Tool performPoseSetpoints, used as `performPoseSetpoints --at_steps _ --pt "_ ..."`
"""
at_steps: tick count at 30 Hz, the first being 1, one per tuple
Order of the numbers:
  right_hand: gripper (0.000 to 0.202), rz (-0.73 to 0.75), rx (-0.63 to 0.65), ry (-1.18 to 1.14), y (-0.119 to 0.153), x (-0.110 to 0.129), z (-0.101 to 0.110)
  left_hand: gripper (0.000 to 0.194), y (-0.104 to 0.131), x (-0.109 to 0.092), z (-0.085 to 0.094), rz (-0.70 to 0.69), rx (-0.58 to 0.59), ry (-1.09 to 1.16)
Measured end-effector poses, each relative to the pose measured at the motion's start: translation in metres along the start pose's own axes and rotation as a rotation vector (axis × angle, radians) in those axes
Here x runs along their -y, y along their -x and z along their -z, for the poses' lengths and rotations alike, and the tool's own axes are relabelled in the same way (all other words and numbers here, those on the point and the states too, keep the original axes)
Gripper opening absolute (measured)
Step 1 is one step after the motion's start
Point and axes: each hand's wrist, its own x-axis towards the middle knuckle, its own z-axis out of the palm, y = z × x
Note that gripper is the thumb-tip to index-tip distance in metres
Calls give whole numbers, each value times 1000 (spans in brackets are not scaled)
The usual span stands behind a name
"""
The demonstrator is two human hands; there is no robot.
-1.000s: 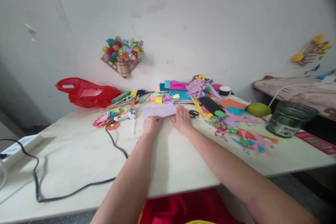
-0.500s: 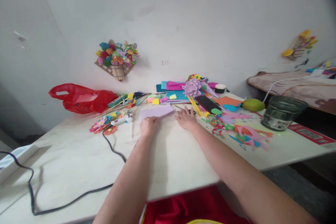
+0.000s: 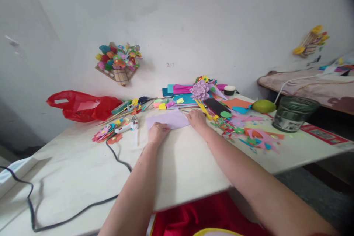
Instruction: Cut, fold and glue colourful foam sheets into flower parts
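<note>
A light purple sheet lies on the white table, under and between my hands. My left hand is closed on its lower left edge, fingers curled. At the sheet's right end, my right hand is closed over the scissors, whose pointed blades stick out to the left beside the sheet's upper right edge. The handles are hidden under the fingers. A black phone lies right of my right hand, with yellow strips between them.
A glue gun with a black cord lies left, near foam flowers and a red bag. Colourful scraps, a green fruit and a glass jar are on the right.
My right hand has gone from spread fingers beside the scissors to closed over them. The purple sheet now lies flatter and reaches the right hand. The view has shifted slightly.
</note>
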Motion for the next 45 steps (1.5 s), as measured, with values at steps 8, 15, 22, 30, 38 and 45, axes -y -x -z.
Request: performPoseSetpoints --at_steps 8,15,22,30,38,45 --pt "20 435 -12 -296 6 17 -17 23 -3 7 -6 54 -8 48" --pt "8 400 86 -304 4 20 -20 20 -4 7 -5 35 0 89" --pt "3 316 108 -357 5 20 -18 25 -2 7 -3 41 6 86" --pt "8 341 99 -489 1 20 -34 20 -4 10 -4 37 27 119" --pt "1 345 109 -493 -3 23 -38 18 -3 7 -3 21 40 117" --pt "5 309 114 -590 0 23 -37 13 -4 6 -2 -24 44 135"
